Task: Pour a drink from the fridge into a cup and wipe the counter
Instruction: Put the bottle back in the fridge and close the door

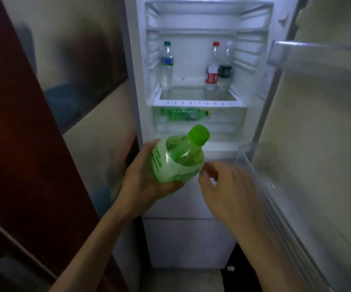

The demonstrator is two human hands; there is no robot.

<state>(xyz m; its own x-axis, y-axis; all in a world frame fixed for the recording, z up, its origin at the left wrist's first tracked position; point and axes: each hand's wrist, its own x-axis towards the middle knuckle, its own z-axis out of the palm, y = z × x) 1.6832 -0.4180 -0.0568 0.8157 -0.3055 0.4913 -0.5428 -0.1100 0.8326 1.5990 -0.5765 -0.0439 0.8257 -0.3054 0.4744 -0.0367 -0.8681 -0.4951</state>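
Note:
A green plastic bottle (177,158) with a green cap sits tilted in my left hand (143,182), in front of the open fridge (191,81). My left hand wraps its lower body from below. My right hand (227,186) hovers just right of the bottle, fingers loosely curled, fingertips close to the label, holding nothing. The cap is on. No cup or counter is in view.
The fridge door (318,144) stands open at the right with bare door shelves. Three clear bottles (167,64) (212,66) (226,66) stand on a shelf; another green bottle (185,114) lies in the drawer below. A dark red door (22,144) is on the left.

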